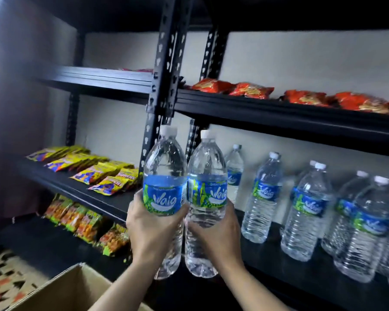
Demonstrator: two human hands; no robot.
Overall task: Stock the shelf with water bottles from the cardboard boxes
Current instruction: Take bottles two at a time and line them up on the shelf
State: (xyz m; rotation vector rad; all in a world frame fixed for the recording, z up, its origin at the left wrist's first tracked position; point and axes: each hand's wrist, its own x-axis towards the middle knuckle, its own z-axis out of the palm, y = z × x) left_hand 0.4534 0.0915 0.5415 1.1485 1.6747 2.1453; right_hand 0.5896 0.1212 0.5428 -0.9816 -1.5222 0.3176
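Observation:
My left hand [149,230] grips a clear water bottle [165,176] with a blue label and white cap. My right hand [216,234] grips a second, identical water bottle [206,176]. Both are upright, side by side and touching, held in the air in front of the black shelf [290,261]. Several more of the same bottles [305,212] stand on that shelf to the right. An open cardboard box [61,288] sits below at the bottom left; its inside is hidden.
A black slotted upright post [164,63] rises just behind the held bottles. Red snack packets [256,90] lie on the shelf above. Yellow packets [94,169] and orange-green packets [83,223] fill the left shelves. Patterned floor [2,272] shows at the lower left.

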